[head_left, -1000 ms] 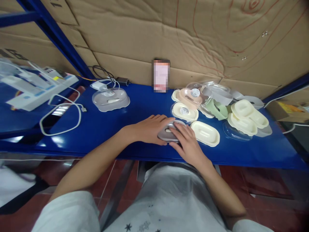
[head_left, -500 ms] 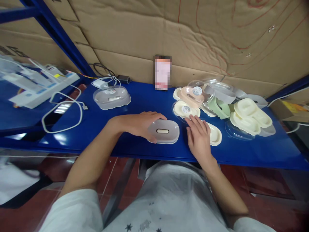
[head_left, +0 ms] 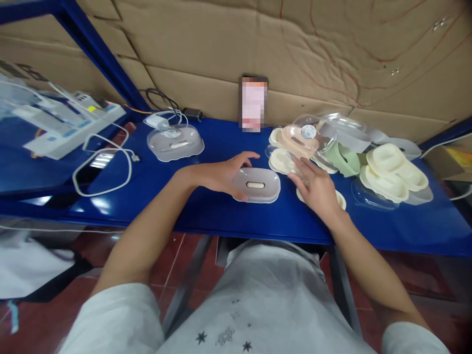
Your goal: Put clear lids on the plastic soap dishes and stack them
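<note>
A grey oval soap-box-like case (head_left: 256, 177) with a cream insert in its slot lies on the blue table. My left hand (head_left: 221, 174) is at its left end, thumb by the near edge, index finger raised and apart. My right hand (head_left: 319, 189) reaches over a cream oval tray (head_left: 341, 199) that it partly hides. Its fingers and thumb are on a clear plastic lid (head_left: 272, 153), which lies over another cream piece (head_left: 282, 161). The fingers cover part of the lid.
Behind my right hand lie a peach case (head_left: 295, 142), a green piece (head_left: 341, 160), stacked cream trays (head_left: 391, 172) and clear lids. A second grey case (head_left: 184, 142) stands left. A phone (head_left: 253, 104) leans on cardboard. White cable (head_left: 131, 182) and power strip (head_left: 73, 132) are far left.
My right hand has moved forward onto the clear lid, covering its label. My left hand's fingers have lifted and spread at the grey case. The view has shifted slightly.
</note>
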Demonstrator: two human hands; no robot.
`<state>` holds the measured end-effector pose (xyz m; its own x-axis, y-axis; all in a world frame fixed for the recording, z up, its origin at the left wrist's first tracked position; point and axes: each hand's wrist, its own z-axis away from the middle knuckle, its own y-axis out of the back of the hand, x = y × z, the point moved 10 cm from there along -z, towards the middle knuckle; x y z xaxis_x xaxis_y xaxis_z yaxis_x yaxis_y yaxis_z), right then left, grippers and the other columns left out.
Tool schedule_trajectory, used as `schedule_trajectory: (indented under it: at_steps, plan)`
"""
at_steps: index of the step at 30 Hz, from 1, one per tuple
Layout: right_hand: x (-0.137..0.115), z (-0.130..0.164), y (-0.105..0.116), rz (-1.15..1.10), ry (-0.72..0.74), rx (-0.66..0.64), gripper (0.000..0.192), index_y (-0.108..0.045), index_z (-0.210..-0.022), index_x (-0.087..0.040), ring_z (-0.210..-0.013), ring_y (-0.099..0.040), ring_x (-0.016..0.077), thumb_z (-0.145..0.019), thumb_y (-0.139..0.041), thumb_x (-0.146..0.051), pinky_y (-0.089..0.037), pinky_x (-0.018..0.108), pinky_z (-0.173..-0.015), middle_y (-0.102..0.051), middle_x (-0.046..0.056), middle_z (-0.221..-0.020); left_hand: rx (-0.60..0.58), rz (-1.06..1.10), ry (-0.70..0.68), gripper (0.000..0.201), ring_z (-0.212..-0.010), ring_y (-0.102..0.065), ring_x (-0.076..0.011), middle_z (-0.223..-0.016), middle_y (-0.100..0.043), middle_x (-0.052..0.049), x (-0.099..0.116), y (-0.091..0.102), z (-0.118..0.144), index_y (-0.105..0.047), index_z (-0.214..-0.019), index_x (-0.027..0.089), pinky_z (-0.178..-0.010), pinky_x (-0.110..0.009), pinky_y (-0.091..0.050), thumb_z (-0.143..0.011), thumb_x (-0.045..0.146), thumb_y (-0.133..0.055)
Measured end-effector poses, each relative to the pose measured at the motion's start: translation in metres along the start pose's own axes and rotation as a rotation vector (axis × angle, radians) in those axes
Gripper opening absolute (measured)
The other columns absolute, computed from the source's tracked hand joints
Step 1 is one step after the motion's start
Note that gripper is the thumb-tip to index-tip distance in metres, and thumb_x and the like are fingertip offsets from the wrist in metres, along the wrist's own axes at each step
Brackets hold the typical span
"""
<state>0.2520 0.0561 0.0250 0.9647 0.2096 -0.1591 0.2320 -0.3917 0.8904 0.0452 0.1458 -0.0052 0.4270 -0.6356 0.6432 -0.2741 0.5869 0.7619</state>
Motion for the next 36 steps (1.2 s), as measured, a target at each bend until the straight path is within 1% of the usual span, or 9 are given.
schedule_trajectory:
  at_steps: [3,6,10,12,16,23,27,30,36]
  plan:
    - [-0.013,0.008,0.011,-0.160,0.077,-0.007,0.050,-0.061,-0.155,-0.024,-0.146,-0.060,0.0321,-0.113,-0.049,-0.048,-0.049,0.052,-0.120,-0.062,0.015,-0.158,0.083,0.018,-0.033,0.132,-0.150,-0.052,-0.0348,-0.167,-0.040,-0.022,0.002,0.006,-0.002,-0.009,-0.172,0.029,-0.114,-0.045,-0.051,-0.075,0.059,-0.092]
    - [-0.035,0.020,0.010,-0.243,0.186,-0.095,0.048,-0.057,-0.158,-0.027,-0.154,-0.052,0.0305,-0.113,-0.050,-0.043,-0.046,0.053,-0.125,-0.056,0.012,-0.164,0.101,0.016,-0.092,0.130,-0.153,-0.049,-0.0347,-0.175,-0.029,-0.020,0.010,0.007,-0.002,-0.008,-0.173,0.032,-0.118,-0.045,-0.049,-0.078,0.058,-0.091]
    - [-0.053,0.030,0.000,-0.288,0.277,-0.177,0.047,-0.052,-0.160,-0.026,-0.162,-0.040,0.0276,-0.115,-0.043,-0.034,-0.040,0.054,-0.130,-0.049,0.010,-0.170,0.031,-0.050,-0.192,0.116,-0.157,-0.043,-0.0346,-0.173,-0.037,-0.016,0.028,-0.004,-0.001,-0.018,-0.173,0.031,-0.127,-0.047,-0.040,-0.084,0.049,-0.089]
    - [-0.052,0.030,-0.006,-0.286,0.269,-0.195,0.051,-0.047,-0.163,-0.026,-0.162,-0.039,0.0294,-0.114,-0.046,-0.039,-0.039,0.057,-0.130,-0.045,0.012,-0.172,0.008,-0.085,-0.203,0.111,-0.157,-0.042,-0.0350,-0.171,-0.041,-0.015,0.034,-0.008,-0.001,-0.021,-0.173,0.030,-0.128,-0.049,-0.037,-0.085,0.045,-0.088]
    - [-0.050,0.028,-0.012,-0.241,0.278,-0.180,0.062,-0.042,-0.167,-0.027,-0.160,-0.043,0.0341,-0.110,-0.054,-0.049,-0.044,0.060,-0.126,-0.045,0.016,-0.171,-0.024,-0.113,-0.127,0.112,-0.155,-0.043,-0.0377,-0.168,-0.044,-0.015,0.034,-0.013,-0.004,-0.025,-0.172,0.030,-0.128,-0.053,-0.035,-0.083,0.054,-0.088]
    - [-0.065,0.030,-0.004,-0.102,0.360,-0.075,0.050,-0.055,-0.160,-0.029,-0.158,-0.044,0.0362,-0.111,-0.054,-0.032,-0.044,0.059,-0.128,-0.055,0.011,-0.164,-0.062,-0.092,-0.081,0.124,-0.158,-0.038,-0.0376,-0.172,-0.037,-0.013,0.028,-0.017,-0.003,-0.014,-0.175,0.034,-0.127,-0.048,-0.034,-0.079,0.066,-0.086]
    - [-0.072,0.033,-0.011,-0.089,0.381,-0.102,0.052,-0.053,-0.162,-0.028,-0.158,-0.044,0.0359,-0.110,-0.053,-0.025,-0.047,0.060,-0.126,-0.055,0.011,-0.164,-0.091,-0.159,-0.008,0.124,-0.160,-0.032,-0.0400,-0.174,-0.033,-0.015,0.023,-0.016,-0.001,-0.013,-0.175,0.034,-0.129,-0.053,-0.028,-0.079,0.073,-0.081]
    - [-0.077,0.035,-0.013,-0.135,0.433,-0.114,0.055,-0.049,-0.164,-0.029,-0.159,-0.044,0.0329,-0.110,-0.051,-0.019,-0.046,0.059,-0.127,-0.056,0.011,-0.163,-0.116,-0.167,0.006,0.124,-0.159,-0.033,-0.0395,-0.174,-0.035,-0.014,0.025,-0.016,0.001,-0.010,-0.176,0.035,-0.128,-0.053,-0.029,-0.080,0.072,-0.079]
    - [-0.078,0.032,-0.013,-0.182,0.424,-0.135,0.056,-0.046,-0.166,-0.026,-0.160,-0.044,0.0323,-0.110,-0.056,-0.029,-0.041,0.060,-0.130,-0.053,0.013,-0.167,-0.111,-0.220,0.084,0.126,-0.157,-0.035,-0.0432,-0.173,-0.035,-0.015,0.023,-0.017,0.006,-0.003,-0.175,0.039,-0.127,-0.063,-0.025,-0.080,0.069,-0.081]
